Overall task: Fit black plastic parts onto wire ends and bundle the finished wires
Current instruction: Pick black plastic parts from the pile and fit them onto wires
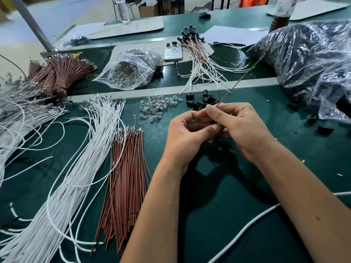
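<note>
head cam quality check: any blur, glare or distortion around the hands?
Head view: both hands, left hand and right hand, are sharp, casting a dark shadow on the green mat; glare streaks the plastic bag of black parts; wide-angle bending curves the table edges; the far background with the water bottle is soft.

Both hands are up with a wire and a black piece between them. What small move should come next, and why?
Probably push the thin brown wire further into the small black plastic part. The right hand pinches the wire, which sticks up and away, while the left hand holds the part at its lower end; whether it is seated is hidden.
</note>
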Demonstrator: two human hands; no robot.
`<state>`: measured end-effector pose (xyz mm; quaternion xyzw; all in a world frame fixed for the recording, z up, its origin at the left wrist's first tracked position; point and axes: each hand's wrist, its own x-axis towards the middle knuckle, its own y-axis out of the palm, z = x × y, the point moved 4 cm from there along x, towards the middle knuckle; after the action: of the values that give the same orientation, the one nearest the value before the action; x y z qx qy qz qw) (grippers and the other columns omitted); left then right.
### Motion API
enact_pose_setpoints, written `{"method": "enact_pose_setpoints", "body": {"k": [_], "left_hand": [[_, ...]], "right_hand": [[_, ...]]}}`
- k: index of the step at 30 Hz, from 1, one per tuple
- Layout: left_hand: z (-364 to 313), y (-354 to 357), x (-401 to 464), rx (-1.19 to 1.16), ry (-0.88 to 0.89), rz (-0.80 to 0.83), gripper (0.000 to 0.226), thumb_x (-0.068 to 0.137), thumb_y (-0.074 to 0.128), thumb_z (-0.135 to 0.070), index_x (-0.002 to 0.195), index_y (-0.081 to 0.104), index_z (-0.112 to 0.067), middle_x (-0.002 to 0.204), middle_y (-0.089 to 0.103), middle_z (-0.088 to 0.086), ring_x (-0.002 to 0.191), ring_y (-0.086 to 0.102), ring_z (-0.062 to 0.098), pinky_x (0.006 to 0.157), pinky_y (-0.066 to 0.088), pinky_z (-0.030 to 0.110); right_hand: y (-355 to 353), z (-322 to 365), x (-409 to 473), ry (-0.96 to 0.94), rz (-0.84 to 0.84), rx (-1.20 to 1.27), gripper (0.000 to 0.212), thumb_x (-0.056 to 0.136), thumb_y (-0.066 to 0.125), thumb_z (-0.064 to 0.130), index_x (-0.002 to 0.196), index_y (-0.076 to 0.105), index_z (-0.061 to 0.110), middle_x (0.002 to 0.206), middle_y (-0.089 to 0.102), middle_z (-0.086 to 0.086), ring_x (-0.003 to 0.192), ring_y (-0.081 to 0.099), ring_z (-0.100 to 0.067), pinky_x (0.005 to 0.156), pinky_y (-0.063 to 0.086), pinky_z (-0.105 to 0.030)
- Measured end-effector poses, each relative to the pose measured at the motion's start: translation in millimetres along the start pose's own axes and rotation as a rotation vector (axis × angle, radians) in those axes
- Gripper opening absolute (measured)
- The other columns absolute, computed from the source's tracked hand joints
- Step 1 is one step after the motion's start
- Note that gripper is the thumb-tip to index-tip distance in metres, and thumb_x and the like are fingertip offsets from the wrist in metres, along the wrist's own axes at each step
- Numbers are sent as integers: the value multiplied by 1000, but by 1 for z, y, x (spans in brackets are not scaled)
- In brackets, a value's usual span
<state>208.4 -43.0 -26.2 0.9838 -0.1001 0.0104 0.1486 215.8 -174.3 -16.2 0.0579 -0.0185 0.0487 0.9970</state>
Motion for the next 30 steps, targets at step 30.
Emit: {"method": "enact_pose_setpoints", "body": {"k": [30], "left_hand": [[-9, -21, 3, -341, -74, -351, 10, 88, 71, -6, 90, 74, -16, 85, 76, 3, 69, 67, 13, 65, 53, 21]], "right_hand": [[3, 12, 1, -181, 176, -450, 21, 92, 75, 30, 83, 78, 12, 66, 70, -6, 55, 55, -11, 54, 45, -24]]}}
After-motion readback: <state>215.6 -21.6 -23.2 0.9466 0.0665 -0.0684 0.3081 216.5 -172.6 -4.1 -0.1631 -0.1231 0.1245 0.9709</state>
